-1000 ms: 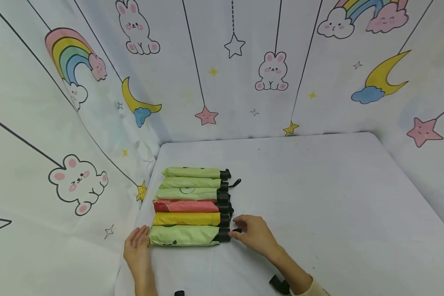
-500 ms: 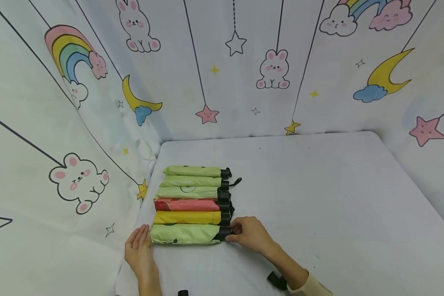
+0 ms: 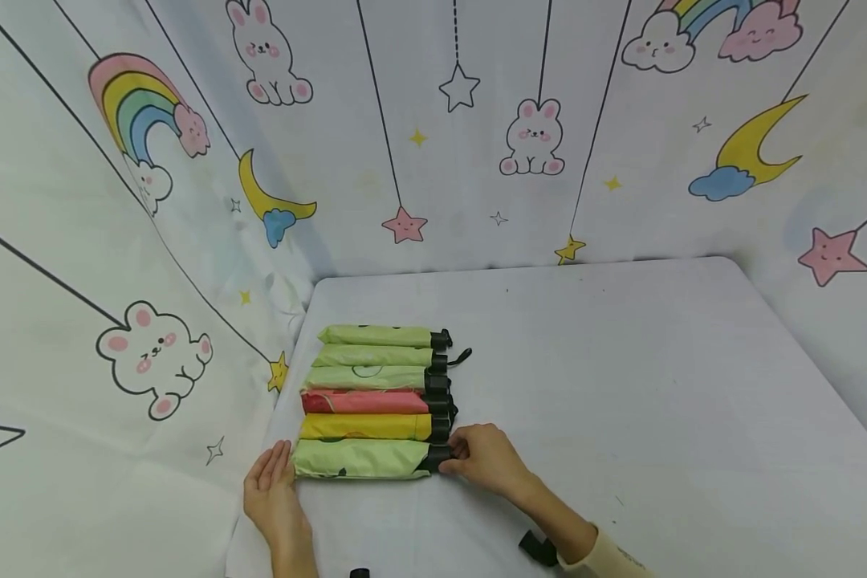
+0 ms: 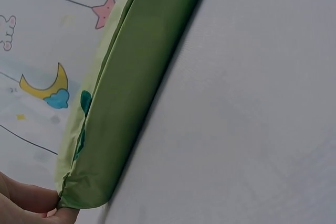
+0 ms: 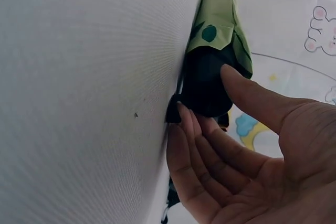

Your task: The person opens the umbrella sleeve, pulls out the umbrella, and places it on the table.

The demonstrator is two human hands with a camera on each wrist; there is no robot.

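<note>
Several folded umbrellas lie side by side in a row, handles to the right: three light green ones at the back, then a red one, a yellow one and a thicker green umbrella nearest. My left hand touches the near green umbrella's left end with extended fingers; in the left wrist view fingertips meet its closed tip. At the other end, my right hand holds the black handle. The thumb lies on the handle's side; curled fingers are at its end, by a small black strap.
A black handle lies partly under the right forearm. Another black end shows at the bottom edge. White cloth covers the table; a printed curtain hangs behind and to the left.
My right hand has moved slightly left, bringing its fingers closer round the near umbrella's handle end; the strap that showed at the fingers is now hidden in the head view. My left hand stays.
</note>
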